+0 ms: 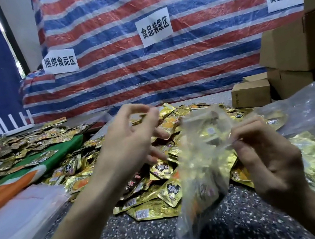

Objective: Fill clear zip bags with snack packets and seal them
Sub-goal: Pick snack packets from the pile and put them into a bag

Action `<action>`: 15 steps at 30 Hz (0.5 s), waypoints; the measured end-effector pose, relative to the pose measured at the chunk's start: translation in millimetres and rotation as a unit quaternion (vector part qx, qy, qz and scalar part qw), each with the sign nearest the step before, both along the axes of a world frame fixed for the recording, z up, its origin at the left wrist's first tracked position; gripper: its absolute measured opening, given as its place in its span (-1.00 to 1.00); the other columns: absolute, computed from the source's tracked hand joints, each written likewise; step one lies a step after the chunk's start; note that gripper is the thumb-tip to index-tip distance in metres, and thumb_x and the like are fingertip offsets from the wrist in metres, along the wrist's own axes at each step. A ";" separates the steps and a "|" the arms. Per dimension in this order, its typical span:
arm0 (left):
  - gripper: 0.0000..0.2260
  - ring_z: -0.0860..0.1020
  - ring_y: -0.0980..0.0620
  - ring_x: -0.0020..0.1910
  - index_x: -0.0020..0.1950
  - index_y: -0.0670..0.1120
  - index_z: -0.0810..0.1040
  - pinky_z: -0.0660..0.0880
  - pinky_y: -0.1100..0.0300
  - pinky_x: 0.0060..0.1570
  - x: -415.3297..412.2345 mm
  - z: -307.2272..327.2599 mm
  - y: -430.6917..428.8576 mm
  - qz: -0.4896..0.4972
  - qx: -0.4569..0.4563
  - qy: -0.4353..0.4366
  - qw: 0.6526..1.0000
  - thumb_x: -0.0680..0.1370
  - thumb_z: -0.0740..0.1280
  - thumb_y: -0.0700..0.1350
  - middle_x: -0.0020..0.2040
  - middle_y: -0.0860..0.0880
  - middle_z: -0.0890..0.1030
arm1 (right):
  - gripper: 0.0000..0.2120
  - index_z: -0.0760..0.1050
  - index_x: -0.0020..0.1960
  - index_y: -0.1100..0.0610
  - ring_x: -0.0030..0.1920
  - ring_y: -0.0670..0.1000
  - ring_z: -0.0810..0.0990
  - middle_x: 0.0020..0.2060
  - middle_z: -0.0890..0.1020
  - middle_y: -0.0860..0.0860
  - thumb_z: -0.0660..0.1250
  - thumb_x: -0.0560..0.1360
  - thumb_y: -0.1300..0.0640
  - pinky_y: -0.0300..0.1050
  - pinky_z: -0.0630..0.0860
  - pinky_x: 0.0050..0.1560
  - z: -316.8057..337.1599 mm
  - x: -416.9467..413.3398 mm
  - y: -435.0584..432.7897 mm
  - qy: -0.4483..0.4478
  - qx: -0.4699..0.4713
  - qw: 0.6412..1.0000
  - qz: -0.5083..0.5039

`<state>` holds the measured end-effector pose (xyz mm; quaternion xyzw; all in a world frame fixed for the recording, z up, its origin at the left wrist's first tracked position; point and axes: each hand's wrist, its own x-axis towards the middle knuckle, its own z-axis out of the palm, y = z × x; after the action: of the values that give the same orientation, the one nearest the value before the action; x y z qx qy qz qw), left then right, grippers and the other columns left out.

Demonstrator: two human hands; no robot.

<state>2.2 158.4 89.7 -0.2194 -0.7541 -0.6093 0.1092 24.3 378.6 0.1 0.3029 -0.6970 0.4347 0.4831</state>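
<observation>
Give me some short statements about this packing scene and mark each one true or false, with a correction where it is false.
1. The right hand pinches a clear bag. True.
2. The left hand holds a packet. False: it holds nothing that shows.
3. The boxes stand on the left. False: they stand on the right.
4. Three signs hang on the striped tarp. True.
5. The packets in the pile are blue. False: they are gold.
</observation>
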 end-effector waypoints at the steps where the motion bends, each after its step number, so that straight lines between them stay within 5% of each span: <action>1: -0.84 0.65 -0.06 -0.38 0.13 0.02 0.48 0.55 0.19 -0.45 -6.4 -0.7 -5.5 0.028 0.011 0.016 0.999 0.62 0.27 0.06 -0.15 -0.06 0.72 | -0.85 0.47 -0.08 0.27 -0.16 0.05 0.51 -0.17 0.51 0.05 0.19 0.56 0.20 -0.12 0.45 -0.17 -0.1 -1.0 2.1 0.002 -0.009 1.000 -0.003; 6: -0.92 0.62 0.00 0.00 0.04 -0.02 0.55 0.57 0.07 -0.05 -48.6 -38.4 -43.9 0.194 -0.156 0.016 0.968 0.58 0.36 -0.05 -0.01 0.01 0.63 | -0.85 0.46 -0.09 0.27 -0.14 0.10 0.51 -0.17 0.51 0.09 0.18 0.57 0.22 -0.07 0.45 -0.14 5.8 4.8 -2.1 -0.021 -0.017 1.000 -0.003; 10: -0.48 0.49 -0.03 0.22 0.35 0.06 0.43 0.49 -0.04 0.22 -65.2 -86.4 -61.2 0.174 -0.384 -0.132 0.897 0.44 0.51 0.09 0.30 -0.04 0.45 | -0.81 0.44 -0.16 0.31 -0.08 0.07 0.54 -0.15 0.56 0.16 0.14 0.55 0.48 -0.08 0.49 0.04 19.7 11.4 -12.0 -0.143 -0.065 0.987 0.042; 13: -0.27 0.30 -0.05 0.41 0.51 0.13 0.25 0.35 -0.08 0.39 -72.6 -113.5 -64.8 0.207 -0.481 -0.119 0.844 0.41 0.49 0.17 0.43 -0.05 0.32 | -0.63 0.51 -0.05 0.28 -0.11 0.08 0.49 -0.18 0.56 0.10 0.02 0.56 0.61 0.04 0.39 0.19 12.2 -0.8 -2.0 -0.326 -0.058 0.935 0.131; 15: -0.27 0.25 -0.05 0.43 0.52 0.15 0.21 0.30 -0.06 0.41 -76.3 -121.8 -65.1 0.230 -0.476 -0.094 0.844 0.43 0.47 0.15 0.43 -0.02 0.33 | -0.63 0.52 0.07 0.37 0.01 0.12 0.52 -0.02 0.57 0.03 0.03 0.52 0.65 0.09 0.38 0.23 10.2 1.1 -2.9 -0.326 -0.007 0.935 0.139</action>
<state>-74.1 93.3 -32.2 -0.0069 -0.9869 -0.1506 0.0569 25.4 375.6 10.3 0.2351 -0.7638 0.5776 0.1664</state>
